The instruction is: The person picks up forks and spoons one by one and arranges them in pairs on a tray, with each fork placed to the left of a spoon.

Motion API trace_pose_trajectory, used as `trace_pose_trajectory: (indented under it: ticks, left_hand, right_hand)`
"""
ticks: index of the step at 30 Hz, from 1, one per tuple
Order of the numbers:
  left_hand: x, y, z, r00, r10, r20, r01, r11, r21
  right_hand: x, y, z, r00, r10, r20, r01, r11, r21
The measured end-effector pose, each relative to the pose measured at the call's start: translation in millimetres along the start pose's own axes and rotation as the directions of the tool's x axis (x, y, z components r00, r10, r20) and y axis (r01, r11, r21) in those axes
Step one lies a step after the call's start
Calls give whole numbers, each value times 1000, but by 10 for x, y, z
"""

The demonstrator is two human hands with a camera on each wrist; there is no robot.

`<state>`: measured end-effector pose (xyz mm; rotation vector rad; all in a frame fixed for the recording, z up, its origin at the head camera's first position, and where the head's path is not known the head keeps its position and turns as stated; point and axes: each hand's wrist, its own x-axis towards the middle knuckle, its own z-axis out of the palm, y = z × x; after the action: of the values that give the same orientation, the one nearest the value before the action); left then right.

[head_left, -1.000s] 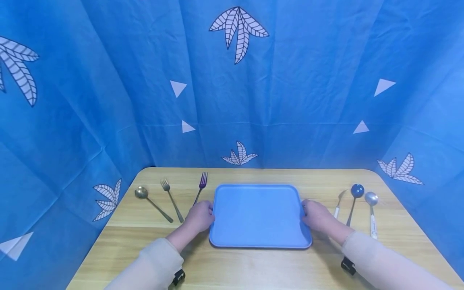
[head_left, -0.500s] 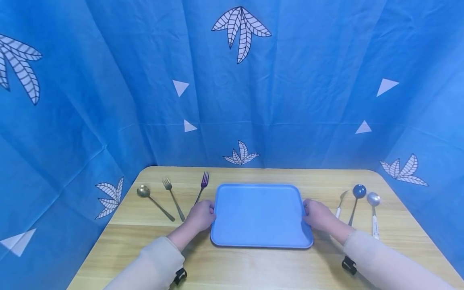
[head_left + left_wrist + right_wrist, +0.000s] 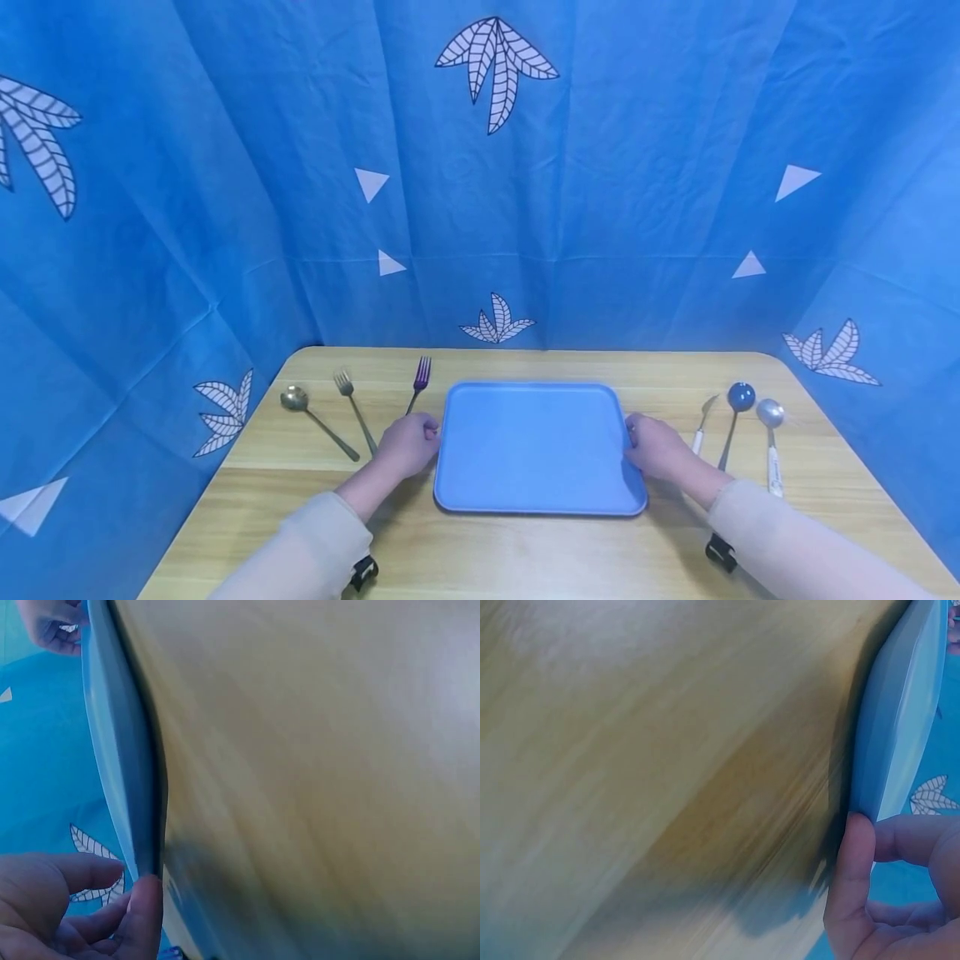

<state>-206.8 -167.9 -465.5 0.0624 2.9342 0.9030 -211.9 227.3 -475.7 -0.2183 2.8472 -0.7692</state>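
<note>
A blue rectangular tray [image 3: 540, 450] lies on the table in the middle of the head view. At its left edge is my left hand [image 3: 408, 443]. In the left wrist view one fingertip [image 3: 148, 889] is right at the tray's end, and another finger stands apart from the rim with a gap between them. My right hand [image 3: 655, 447] pinches the tray's right edge. The right wrist view has its fingers [image 3: 859, 832] on both sides of the rim.
Left of the tray lie a round spoon [image 3: 295, 398], a fork [image 3: 344, 385] and a purple fork [image 3: 422, 375], its handle partly behind my left hand. On the right are a white-handled knife [image 3: 699, 437], a dark spoon [image 3: 741, 397] and a white-handled spoon [image 3: 772, 462]. A blue curtain [image 3: 600, 208] hangs behind.
My left hand has shifted slightly left, off the tray's edge, its fingers loosened. My right hand and the tray stay in place; the head view shifts slightly.
</note>
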Motion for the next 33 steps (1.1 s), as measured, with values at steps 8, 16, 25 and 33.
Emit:
trace_pose_trajectory:
  ticks: [8,16,25,33]
  left_hand:
    - [14,-113,-244,999,-14,-34,16,999,46]
    - [73,-332,-408,997,-31,-66,42,984,171]
    - [185,-544,-533,991,-92,-101,107,983,152]
    - [257,-696,-611,983,-146,-115,163,975,150]
  right_hand:
    - [-5,-23,-6,1000,18,5,-18,1000,-17]
    - [4,-22,-9,1000,12,-4,-12,1000,-29]
    - [-5,-27,-4,1000,13,-1,-13,1000,-24]
    - [-23,-56,-6,999,33,12,-33,999,6]
